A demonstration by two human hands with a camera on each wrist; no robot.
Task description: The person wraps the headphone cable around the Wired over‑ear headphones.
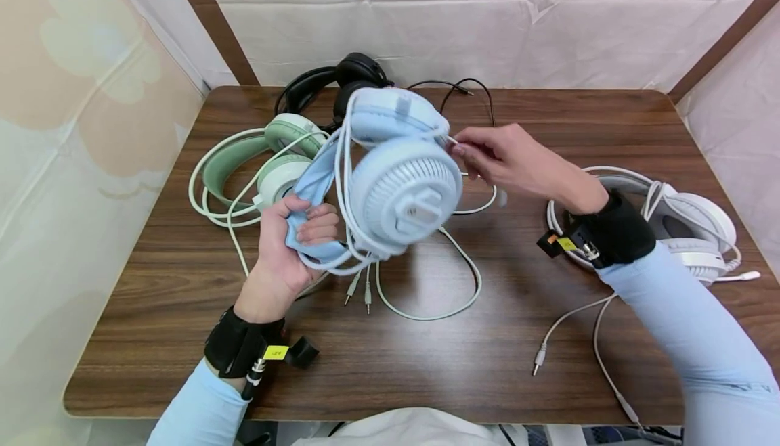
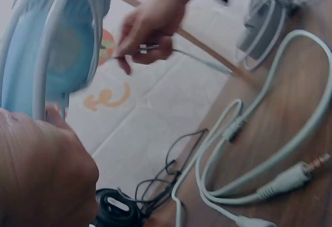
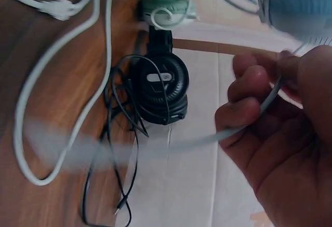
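Note:
Light blue headphones [image 1: 408, 195] are held up over the middle of the table, with several turns of pale cable looped round the headband and ear cups. My left hand [image 1: 286, 236] grips the padded headband, fingers curled round it. Beside the ear cups, my right hand [image 1: 508, 158] pinches a thin pale cable [image 3: 233, 132] between thumb and fingers. That cable crosses the palm in the right wrist view, and its trailing part is blurred. In the left wrist view the blue ear cup [image 2: 67, 56] fills the upper left.
Green and white headphones [image 1: 283, 175] lie at the left, with black headphones [image 1: 359, 70] behind them. White headphones [image 1: 701, 223] lie at the right, near my right forearm. Pale cables with plugs [image 1: 367, 297] lie on the wooden table [image 1: 487, 378]; fabric walls stand behind and beside it.

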